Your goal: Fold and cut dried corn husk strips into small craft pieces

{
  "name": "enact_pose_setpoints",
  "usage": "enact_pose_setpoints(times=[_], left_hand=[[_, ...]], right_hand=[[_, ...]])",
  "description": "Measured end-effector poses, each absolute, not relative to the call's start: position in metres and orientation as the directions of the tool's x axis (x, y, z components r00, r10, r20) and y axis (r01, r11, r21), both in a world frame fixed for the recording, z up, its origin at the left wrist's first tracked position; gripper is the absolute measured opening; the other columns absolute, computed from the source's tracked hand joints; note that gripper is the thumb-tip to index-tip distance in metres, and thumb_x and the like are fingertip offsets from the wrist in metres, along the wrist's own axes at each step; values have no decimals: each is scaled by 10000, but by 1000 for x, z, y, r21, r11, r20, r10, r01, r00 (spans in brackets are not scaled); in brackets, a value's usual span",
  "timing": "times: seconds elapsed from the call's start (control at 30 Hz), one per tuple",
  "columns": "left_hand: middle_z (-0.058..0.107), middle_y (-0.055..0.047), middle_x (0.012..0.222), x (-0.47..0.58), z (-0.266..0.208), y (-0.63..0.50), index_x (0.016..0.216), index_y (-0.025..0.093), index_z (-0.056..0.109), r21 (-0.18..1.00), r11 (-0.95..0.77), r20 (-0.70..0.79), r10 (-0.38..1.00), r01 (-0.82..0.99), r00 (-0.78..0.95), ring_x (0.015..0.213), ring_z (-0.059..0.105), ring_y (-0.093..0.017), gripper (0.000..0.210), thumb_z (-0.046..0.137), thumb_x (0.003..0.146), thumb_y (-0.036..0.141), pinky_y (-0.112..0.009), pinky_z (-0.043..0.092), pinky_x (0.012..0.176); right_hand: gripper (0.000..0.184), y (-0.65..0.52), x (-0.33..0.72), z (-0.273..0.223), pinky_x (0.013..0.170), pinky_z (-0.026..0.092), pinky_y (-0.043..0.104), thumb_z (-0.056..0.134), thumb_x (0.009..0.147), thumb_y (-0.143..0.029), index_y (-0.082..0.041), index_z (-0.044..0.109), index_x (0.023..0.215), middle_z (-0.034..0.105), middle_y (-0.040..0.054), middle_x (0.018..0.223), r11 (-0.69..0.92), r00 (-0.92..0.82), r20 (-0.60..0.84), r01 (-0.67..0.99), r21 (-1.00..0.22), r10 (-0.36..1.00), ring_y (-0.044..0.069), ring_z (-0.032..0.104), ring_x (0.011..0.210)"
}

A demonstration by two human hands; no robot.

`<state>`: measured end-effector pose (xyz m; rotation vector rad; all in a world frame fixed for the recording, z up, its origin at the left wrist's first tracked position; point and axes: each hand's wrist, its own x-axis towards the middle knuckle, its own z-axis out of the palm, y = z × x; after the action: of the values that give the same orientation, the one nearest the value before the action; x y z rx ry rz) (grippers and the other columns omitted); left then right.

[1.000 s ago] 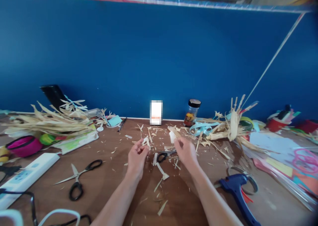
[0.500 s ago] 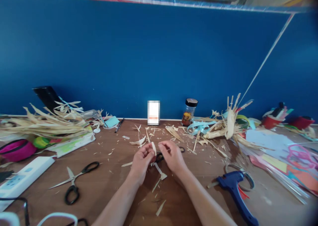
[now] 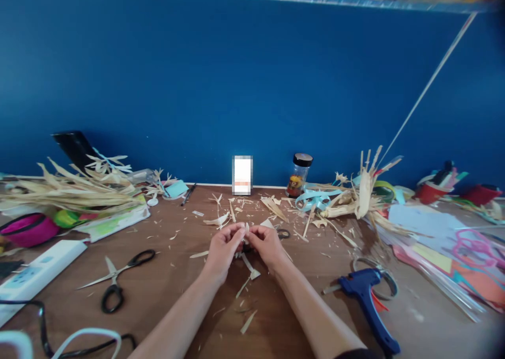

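Over the middle of the brown table, my left hand [image 3: 223, 249] pinches a small pale piece of corn husk [image 3: 246, 227] between thumb and fingers. My right hand [image 3: 267, 246] meets it from the other side, its thumb and fingertips closed on the same piece. Most of the husk is hidden by my fingers. Black scissors handles [image 3: 283, 234] show behind my right hand, the rest of them covered. A thin husk strip [image 3: 248, 264] lies on the table just below my hands, among scattered scraps.
Open scissors [image 3: 113, 277] and a white power strip [image 3: 41, 272] lie at left, below a husk pile [image 3: 74, 191]. At right are a blue glue gun [image 3: 365, 296], tape roll [image 3: 389, 283] and papers. A lidded jar [image 3: 300, 175] stands by the blue partition [image 3: 197, 85].
My right hand has moved left to the husk piece, and its fingertips now meet those of my left hand. The whole view has shifted slightly.
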<state>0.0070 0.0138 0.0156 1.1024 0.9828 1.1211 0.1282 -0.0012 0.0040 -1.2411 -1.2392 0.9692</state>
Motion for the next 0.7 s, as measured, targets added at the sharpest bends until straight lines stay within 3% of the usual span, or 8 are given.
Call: enact_pose_setpoints(times=[0.17,0.33,0.53,0.7], left_hand=[[511,39,451,5,21,24,807,131,695,989,87,-49,957,-121,285,412,413,-71,293,685,620,356,-189,317,411],[565,14,491,4,23,33,775,124,702,986,112,-72,953,-123,294,422,440,-79,293,732,559,319,-195,325,415],[568,22,502,5,27,34,715,132,683,961,165,-104,960,-223,259,412,458,-69,305,738,529,366,-191,354,412],[625,-10,627,5,26,27,784,127,683,926,231,-152,952,-300,264,518,536,-82,316,753,531,302,-209,443,520]], right_hand=[[245,-3,134,8,580,399,218,543,758,-351,-133,655,768,600,2,643,190,79,206,171,-967,975,120,513,605],[180,-5,134,10,638,410,238,515,771,-289,-151,630,751,605,7,683,218,87,243,229,-949,966,141,524,676],[148,-3,127,4,545,409,209,507,773,-292,-156,564,790,580,-4,649,189,102,212,198,-962,972,117,521,591],[208,-1,124,2,467,379,187,492,785,-340,-146,548,739,536,-23,566,152,73,166,162,-975,983,90,471,489]])
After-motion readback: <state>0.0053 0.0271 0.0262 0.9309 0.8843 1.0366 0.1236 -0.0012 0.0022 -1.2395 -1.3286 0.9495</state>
